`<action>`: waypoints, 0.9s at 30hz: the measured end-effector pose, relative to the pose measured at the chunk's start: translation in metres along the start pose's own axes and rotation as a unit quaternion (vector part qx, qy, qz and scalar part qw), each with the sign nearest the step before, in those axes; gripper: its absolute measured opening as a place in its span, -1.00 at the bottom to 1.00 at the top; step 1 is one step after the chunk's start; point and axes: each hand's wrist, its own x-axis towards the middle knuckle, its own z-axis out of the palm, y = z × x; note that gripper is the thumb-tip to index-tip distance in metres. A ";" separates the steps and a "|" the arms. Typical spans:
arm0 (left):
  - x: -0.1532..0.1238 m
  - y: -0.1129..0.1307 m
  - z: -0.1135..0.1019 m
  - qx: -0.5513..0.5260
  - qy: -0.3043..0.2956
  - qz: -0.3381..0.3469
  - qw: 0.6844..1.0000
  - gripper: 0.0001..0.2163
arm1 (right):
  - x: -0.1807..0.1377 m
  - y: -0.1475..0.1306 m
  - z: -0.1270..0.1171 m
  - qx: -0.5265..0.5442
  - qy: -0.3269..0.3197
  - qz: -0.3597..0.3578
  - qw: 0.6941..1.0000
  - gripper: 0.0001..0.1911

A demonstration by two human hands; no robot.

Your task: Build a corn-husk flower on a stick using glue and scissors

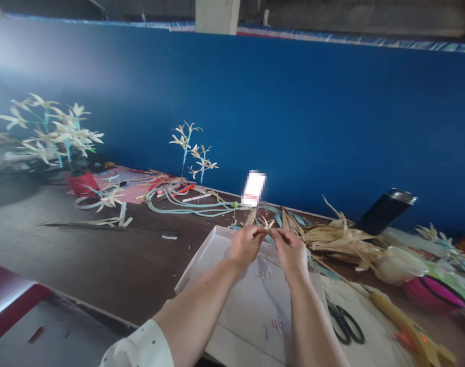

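Over the far part of a shallow white tray [248,316], my left hand [248,244] and my right hand [291,250] meet fingertip to fingertip. Between them they pinch a small pale flower [267,223], its thin pointed petals spreading upward. Both hands are closed, and the flower's base is hidden by the fingers. Dry tan husks [332,237] lie just right of my right hand. Pale blue-green cords [186,210] loop on the table to the left of my left hand.
Handmade flowers [66,135] stand at the left; two more sprays [186,142] rise by the blue wall. A dark flask [385,211] leans at right. Black scissors [345,323], a yellow glue gun [412,329] and a pink pouch [431,295] lie right of the tray.
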 end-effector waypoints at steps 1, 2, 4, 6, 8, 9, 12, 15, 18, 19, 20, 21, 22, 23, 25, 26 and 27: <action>0.001 -0.001 0.001 -0.019 0.002 -0.017 1.000 -0.88 | 0.000 0.000 0.000 0.009 0.009 -0.003 1.000 -0.62; 0.002 -0.002 0.002 -0.037 0.003 -0.032 0.999 -0.88 | 0.001 0.002 0.001 0.023 0.016 -0.002 1.000 -0.62; 0.003 -0.003 0.003 -0.072 -0.001 -0.052 0.996 -0.88 | 0.003 0.006 0.003 0.069 0.025 0.016 0.997 -0.60; 0.004 -0.003 0.004 -0.106 -0.006 -0.068 0.992 -0.88 | 0.005 0.010 0.005 0.132 0.022 0.042 0.990 -0.54; 0.004 0.000 0.004 -0.140 -0.010 -0.085 0.986 -0.88 | 0.006 0.014 0.007 0.181 0.014 0.060 0.982 -0.51; 0.004 0.001 0.004 -0.156 -0.014 -0.096 0.983 -0.87 | 0.006 0.014 0.008 0.193 0.008 0.064 0.979 -0.50; 0.004 0.006 0.002 -0.196 -0.034 -0.133 0.971 -0.83 | 0.005 0.014 0.008 0.187 -0.015 0.065 0.980 -0.53; 0.005 0.010 0.000 -0.213 -0.044 -0.154 0.964 -0.80 | 0.005 0.012 0.007 0.151 -0.035 0.063 0.986 -0.55; 0.005 0.011 -0.004 -0.219 -0.043 -0.154 0.963 -0.79 | 0.003 0.010 0.006 0.127 -0.063 0.067 0.988 -0.59; 0.006 0.011 -0.005 -0.224 -0.042 -0.154 0.962 -0.78 | 0.002 0.008 0.005 0.125 -0.074 0.072 0.987 -0.60; 0.006 0.012 -0.006 -0.230 -0.040 -0.154 0.960 -0.78 | 0.001 0.007 0.005 0.124 -0.087 0.078 0.985 -0.61; 0.006 0.012 -0.007 -0.236 -0.037 -0.157 0.958 -0.77 | 0.000 0.005 0.005 0.121 -0.102 0.085 0.984 -0.62; 0.006 0.013 -0.008 -0.241 -0.037 -0.159 0.957 -0.77 | -0.001 0.004 0.005 0.118 -0.115 0.091 0.982 -0.63; 0.006 0.013 -0.008 -0.243 -0.034 -0.162 0.956 -0.77 | -0.002 0.002 0.005 0.112 -0.127 0.096 0.981 -0.64; 0.006 0.014 -0.009 -0.244 -0.031 -0.166 0.955 -0.77 | -0.003 0.000 0.005 0.100 -0.140 0.097 0.980 -0.64; 0.006 0.014 -0.009 -0.243 -0.028 -0.165 0.956 -0.78 | -0.003 0.000 0.005 0.095 -0.140 0.095 0.981 -0.64; 0.006 0.014 -0.009 -0.242 -0.025 -0.164 0.956 -0.79 | -0.003 0.000 0.005 0.090 -0.137 0.091 0.982 -0.64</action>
